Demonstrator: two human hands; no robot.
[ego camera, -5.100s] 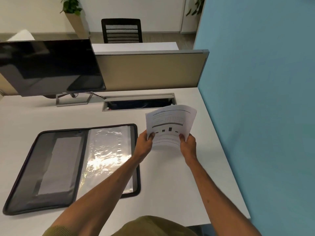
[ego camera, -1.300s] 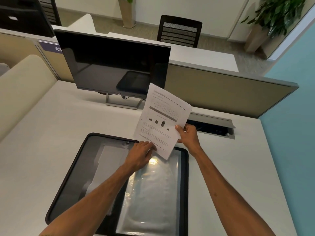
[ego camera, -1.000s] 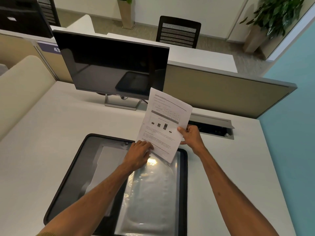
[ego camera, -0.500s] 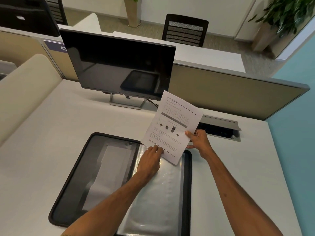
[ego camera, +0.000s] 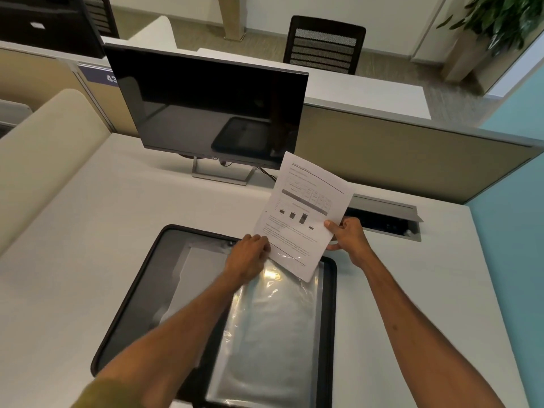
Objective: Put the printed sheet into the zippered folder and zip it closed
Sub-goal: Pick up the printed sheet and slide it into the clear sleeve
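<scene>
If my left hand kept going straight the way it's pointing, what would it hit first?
The left hand points away and slightly right, fingers at the sheet's lower left edge. It would meet the sheet straight away, then probably the folder's far rim; depth is unclear.

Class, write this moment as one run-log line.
stage: inserting | right hand: holds printed sheet | left hand: at clear sleeve | zippered folder: open

Near edge of open black zippered folder cut off by bottom frame edge. Upper-right corner of its clear plastic sleeve hidden behind white printed sheet. Text on sheet too small to read. Left grip fingertips hidden; sheet-or-sleeve contact unclear. Black monitor label partly legible.
</scene>
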